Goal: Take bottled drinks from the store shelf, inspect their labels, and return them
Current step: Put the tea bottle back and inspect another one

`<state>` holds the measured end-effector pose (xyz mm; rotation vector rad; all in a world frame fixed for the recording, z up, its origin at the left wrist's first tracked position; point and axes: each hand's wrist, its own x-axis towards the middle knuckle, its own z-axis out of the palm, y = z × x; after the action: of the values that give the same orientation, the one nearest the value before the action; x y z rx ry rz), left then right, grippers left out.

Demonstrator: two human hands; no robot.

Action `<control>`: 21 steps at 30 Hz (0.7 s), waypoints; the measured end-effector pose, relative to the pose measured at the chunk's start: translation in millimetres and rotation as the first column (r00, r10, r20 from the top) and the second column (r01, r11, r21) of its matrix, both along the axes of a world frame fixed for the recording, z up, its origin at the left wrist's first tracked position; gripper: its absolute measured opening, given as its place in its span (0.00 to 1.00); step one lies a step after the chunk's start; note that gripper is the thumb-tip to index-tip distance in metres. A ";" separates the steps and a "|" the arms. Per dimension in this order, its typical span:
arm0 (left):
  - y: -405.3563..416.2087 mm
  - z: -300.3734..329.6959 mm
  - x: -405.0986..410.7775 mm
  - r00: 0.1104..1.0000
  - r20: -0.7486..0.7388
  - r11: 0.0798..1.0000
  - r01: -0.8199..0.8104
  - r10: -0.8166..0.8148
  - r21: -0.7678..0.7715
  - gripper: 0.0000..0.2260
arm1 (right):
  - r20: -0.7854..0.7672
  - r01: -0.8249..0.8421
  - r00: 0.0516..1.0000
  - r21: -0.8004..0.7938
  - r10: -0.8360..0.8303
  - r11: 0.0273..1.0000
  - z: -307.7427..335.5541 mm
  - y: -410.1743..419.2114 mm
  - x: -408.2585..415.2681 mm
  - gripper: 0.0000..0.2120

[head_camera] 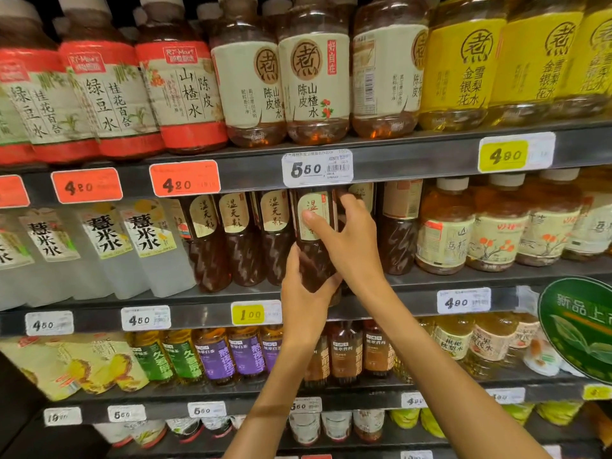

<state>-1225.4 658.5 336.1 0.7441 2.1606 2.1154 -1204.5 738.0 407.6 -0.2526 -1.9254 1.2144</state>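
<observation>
Fingers [323,223] of the right hand [347,240] wrap the upper label of a dark tea bottle [314,246], while the left hand [303,293] cups its base. It sits at the middle shelf [198,314] edge, among its row. Honestly can't tell if it's coming out or going back, so label check looks pending.

Held bottle [314,240]: dark brown, cream label. Above it, white price tag [317,167]; left of the tag, orange-red tags [184,177]; right, yellow tag [503,155].
</observation>
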 end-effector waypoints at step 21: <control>20.7 -10.6 -1.8 0.812 -0.451 0.818 -0.515 0.370 -0.256 0.36 | -0.049 0.147 0.989 0.214 -0.140 0.966 -22.3 3.3 -0.6 0.28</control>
<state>-1227.2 679.2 325.4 0.7014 3.1094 1.7211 -1205.1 741.3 385.3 -0.2500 -1.9554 0.9000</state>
